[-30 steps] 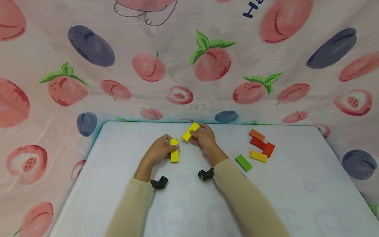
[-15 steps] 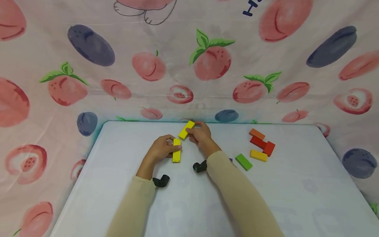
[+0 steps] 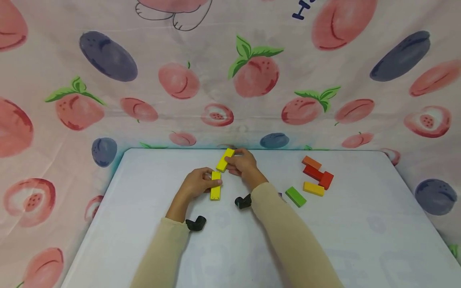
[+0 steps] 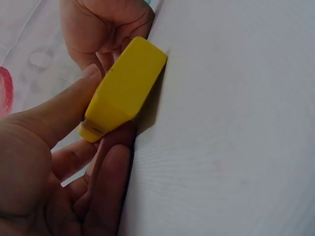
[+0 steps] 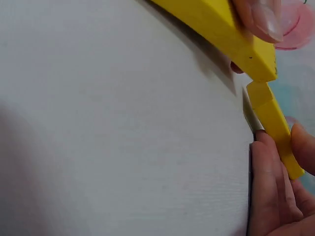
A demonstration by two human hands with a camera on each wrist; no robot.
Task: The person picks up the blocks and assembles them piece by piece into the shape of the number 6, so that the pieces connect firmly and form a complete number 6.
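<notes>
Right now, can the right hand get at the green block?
Probably not while full: the right hand pinches a yellow block. Otherwise the way looks free; the green block lies uncovered near the right sleeve.

A smooth white table (image 5: 113,123) fills most of the view. Toward its edge, which blocks and hands largely hide, the right hand (image 5: 261,18) holds a bright yellow rectangular block (image 5: 221,34), its thumb on the top and another fingertip peeking out below. A tiny dark speck marks the block near its end. Just beneath that end sits the tip of a second yellow oblong block (image 5: 273,123), pinched at a tilt between the left hand's (image 5: 278,194) thumb and fingers; whether the blocks touch is unclear. Beyond lies pale, pink-printed cloth (image 5: 299,91).
</notes>
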